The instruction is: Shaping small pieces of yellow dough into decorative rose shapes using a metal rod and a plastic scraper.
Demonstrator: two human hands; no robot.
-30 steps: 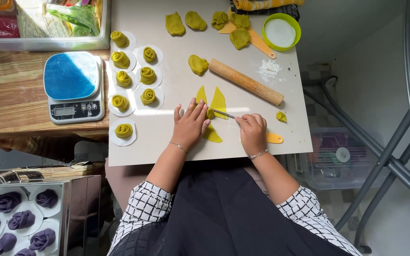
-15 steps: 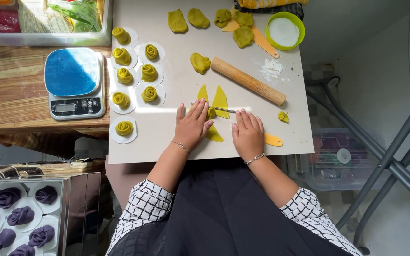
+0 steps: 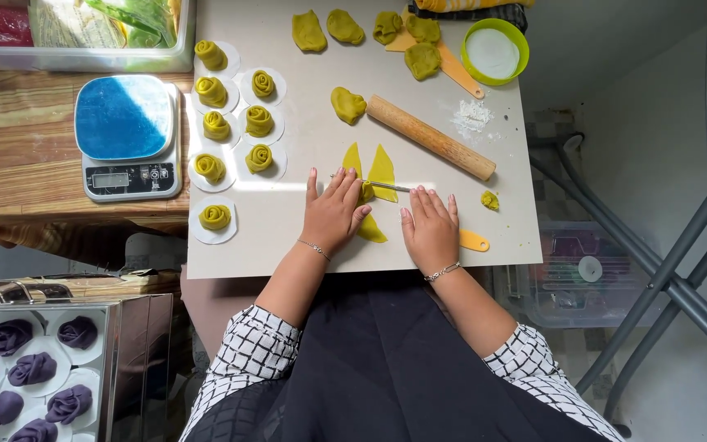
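My left hand (image 3: 333,213) lies flat, fingers spread, on soft yellow dough wedges (image 3: 381,172); my right hand (image 3: 430,227) lies flat beside it, covering the orange-handled knife (image 3: 473,241) on the smooth bench (image 3: 304,237).

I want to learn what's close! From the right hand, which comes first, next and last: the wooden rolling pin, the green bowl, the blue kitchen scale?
Measured from the right hand in the head view:
1. Wooden rolling pin, just above the hand on the board.
2. Green bowl, at the board's top right corner.
3. Blue kitchen scale, far off to the left on the wooden table.
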